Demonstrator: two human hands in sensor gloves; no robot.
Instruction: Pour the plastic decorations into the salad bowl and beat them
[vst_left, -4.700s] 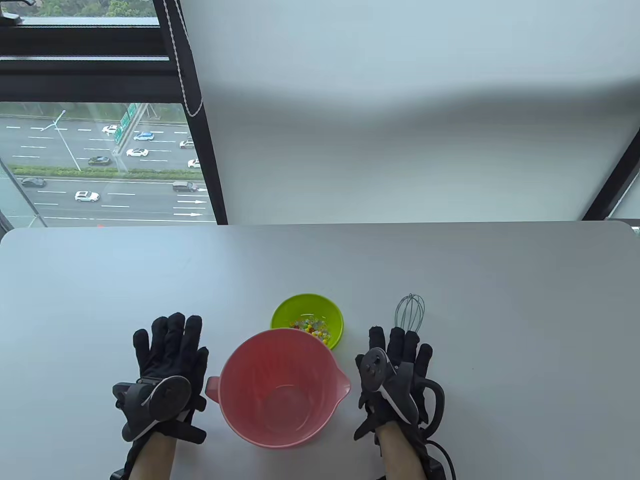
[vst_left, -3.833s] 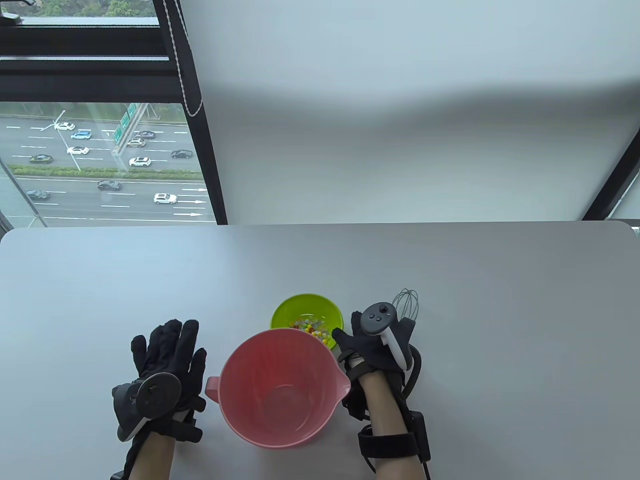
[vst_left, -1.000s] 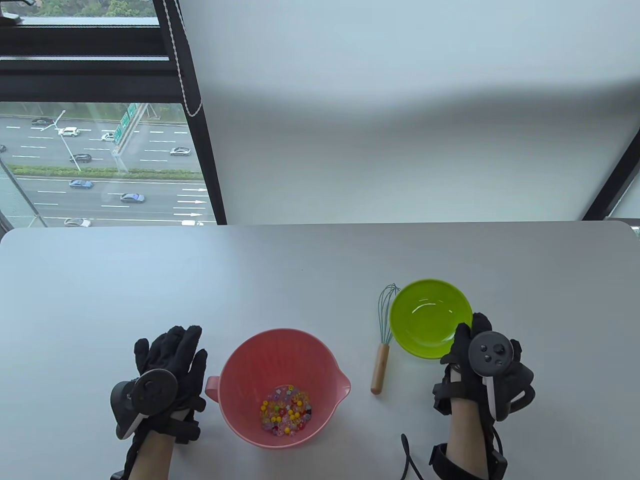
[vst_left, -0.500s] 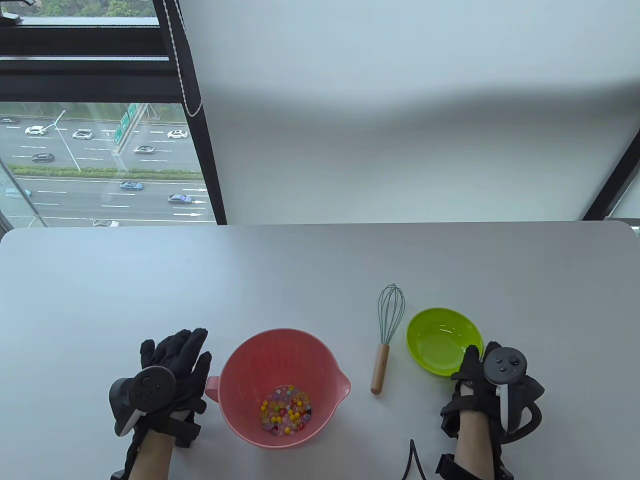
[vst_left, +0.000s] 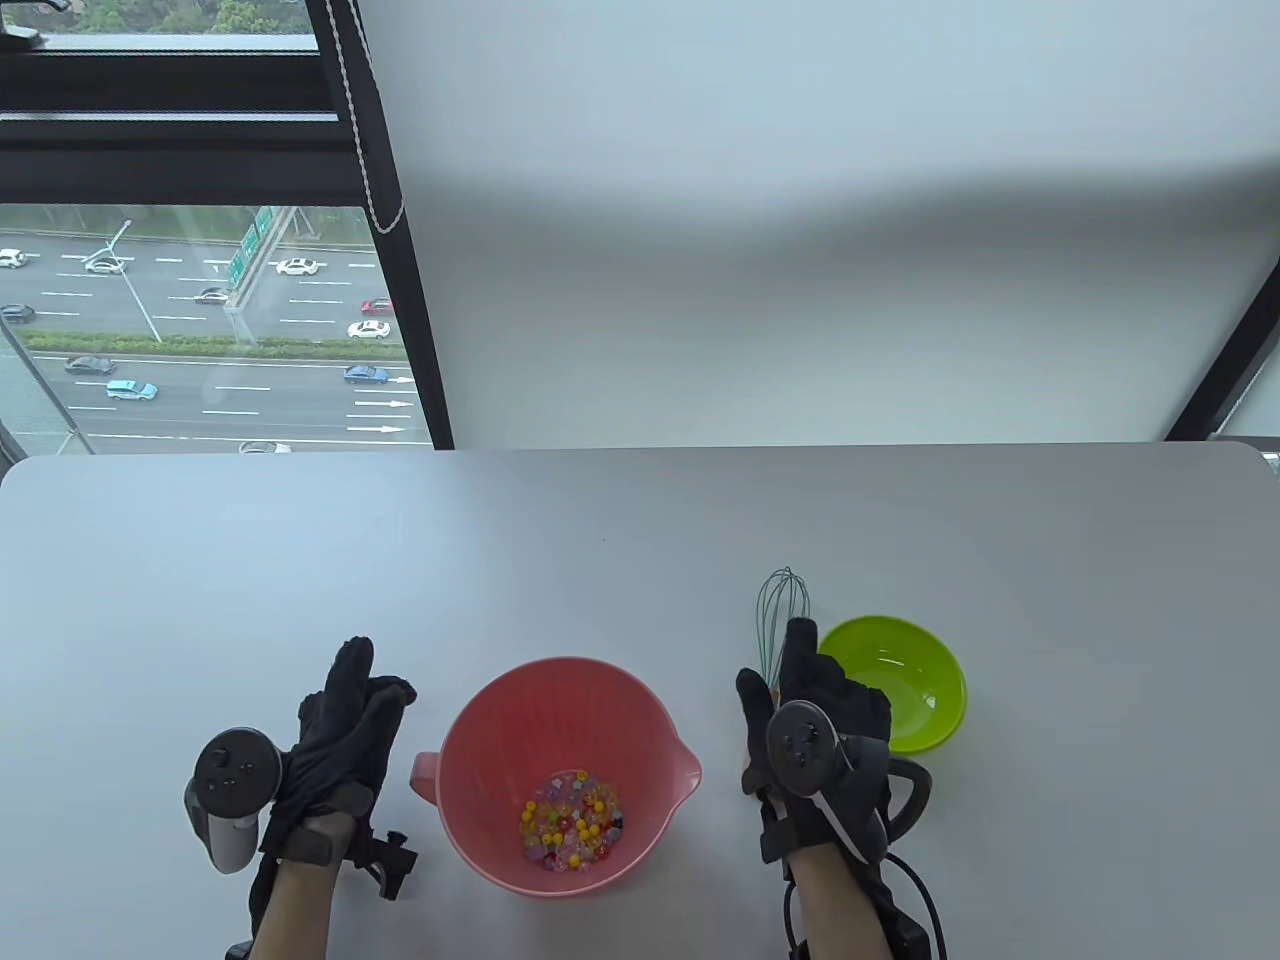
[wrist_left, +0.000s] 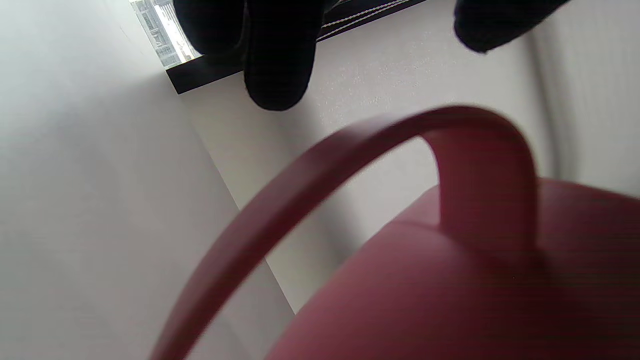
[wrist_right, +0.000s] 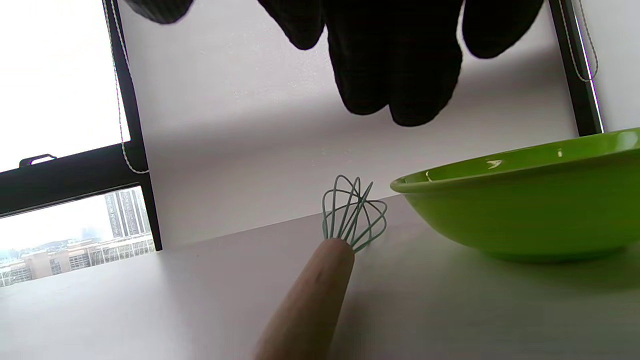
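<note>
Your right hand (vst_left: 815, 715) hung over the whisk (wrist_right: 350, 220) with its fingers (wrist_right: 395, 65) straight and loosely together, closed on nothing; the right wrist view showed clear air between the fingertips and the wooden handle lying flat on the table (vst_left: 640, 540) beneath them. I judge you were lined up along the handle to pick it up for the beating. The whisk's teal wires pointed away from you, just beside the green bowl (vst_left: 905, 680), which sat emptied to the right, likely parked there to keep it clear of the work.

Your left hand (vst_left: 340, 730) stood on edge just beside the handle of the pink salad bowl (vst_left: 570, 720), fingers extended and close together, not yet wrapped round it; the left wrist view showed the handle arching below the fingertips without contact. That placing probably meant you were about to steady the bowl. The plastic decorations (vst_left: 572, 820) lay in a small heap at its bottom, so the pouring looked done.

No brand, label or writing could be read on any of these things.
</note>
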